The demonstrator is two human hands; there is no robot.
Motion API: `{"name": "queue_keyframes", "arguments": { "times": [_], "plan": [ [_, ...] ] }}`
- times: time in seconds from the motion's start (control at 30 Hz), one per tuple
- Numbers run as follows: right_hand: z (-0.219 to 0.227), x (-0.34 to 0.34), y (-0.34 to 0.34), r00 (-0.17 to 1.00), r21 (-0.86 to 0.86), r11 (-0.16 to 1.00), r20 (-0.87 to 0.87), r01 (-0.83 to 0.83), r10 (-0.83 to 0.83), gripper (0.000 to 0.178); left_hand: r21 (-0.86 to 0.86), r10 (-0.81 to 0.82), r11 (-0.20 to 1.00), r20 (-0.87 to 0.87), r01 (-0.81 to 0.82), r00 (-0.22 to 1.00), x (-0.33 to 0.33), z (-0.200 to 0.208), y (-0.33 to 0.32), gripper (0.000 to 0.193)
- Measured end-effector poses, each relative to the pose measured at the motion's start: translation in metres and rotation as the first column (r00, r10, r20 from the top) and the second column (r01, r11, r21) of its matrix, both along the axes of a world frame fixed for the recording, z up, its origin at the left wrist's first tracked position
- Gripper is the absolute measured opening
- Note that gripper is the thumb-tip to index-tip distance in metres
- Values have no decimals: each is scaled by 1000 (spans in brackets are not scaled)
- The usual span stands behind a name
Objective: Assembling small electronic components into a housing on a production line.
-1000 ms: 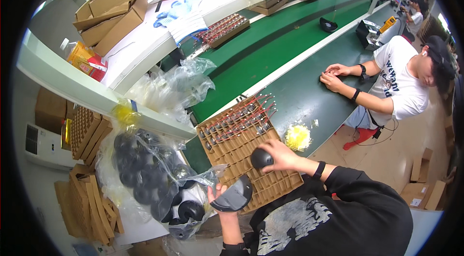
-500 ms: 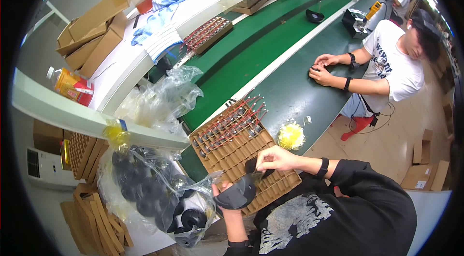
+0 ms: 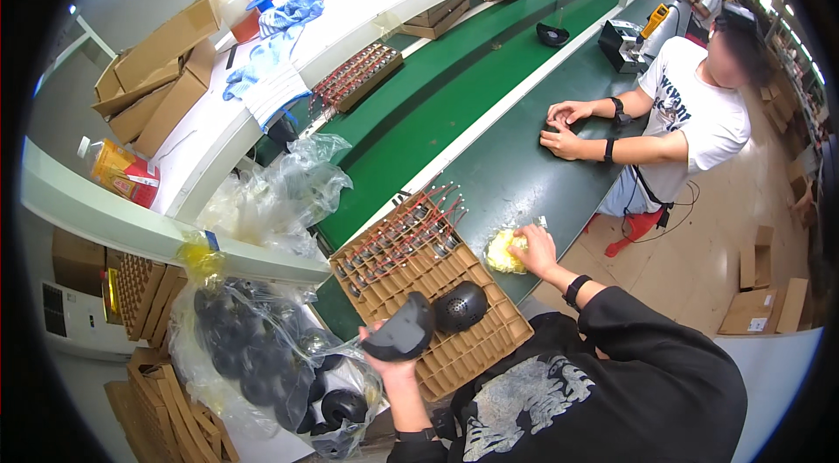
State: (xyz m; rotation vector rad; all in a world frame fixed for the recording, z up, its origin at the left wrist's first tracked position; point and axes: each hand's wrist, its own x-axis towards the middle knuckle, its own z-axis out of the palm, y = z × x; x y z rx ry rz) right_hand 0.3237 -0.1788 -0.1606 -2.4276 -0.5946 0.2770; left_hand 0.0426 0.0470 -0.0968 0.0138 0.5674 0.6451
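My left hand point(image 3: 390, 356) is closed around a black, curved plastic shell point(image 3: 404, 329), holding it tilted over the near-left side of a cardboard divider tray point(image 3: 476, 345). A second black dome point(image 3: 461, 306), with a patch of small holes, rests on the tray beside it. Farther right, my right hand point(image 3: 537, 250) has its fingers curled at a heap of small pale-yellow pieces point(image 3: 504, 253). Whatever is between its fingertips is too small to make out. Small round parts with red wires point(image 3: 398, 240) fill the tray's far compartments.
Left of the tray is a clear plastic bag point(image 3: 253, 349) of black domes. Crumpled plastic point(image 3: 280, 192) lies beyond it. A green conveyor point(image 3: 419, 131) runs behind the bench. At the right, a co-worker point(image 3: 690, 113) handles a small dark part.
My right hand has moved from beside the left-hand shell out to the yellow heap. The perforated dome now shows uncovered on the tray. My left hand still holds its shell, and the view has shifted slightly.
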Motion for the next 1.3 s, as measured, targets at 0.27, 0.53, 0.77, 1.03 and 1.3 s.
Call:
{"name": "queue_keyframes", "arguments": {
  "times": [0.27,0.53,0.77,1.03,1.3],
  "plan": [
    [79,-28,15,922,94,943,262,-318,284,87,-68,-75,995,-94,69,993,44,7,-37,31],
    [139,-56,55,500,-8,552,414,-834,761,94,-112,-76,990,113,88,991,77,27,-65,39],
    [67,82,97,935,428,872,-143,-237,324,92,506,-65,764,-557,400,828,68,17,-66,51],
    [2,252,210,687,426,770,-727,474,-21,81,132,379,-542,-843,830,382,80,32,-78,94],
    [-24,210,221,980,508,859,-125,-72,156,60,-2,549,-565,-748,825,374,88,-12,-62,90]
  ]
}}
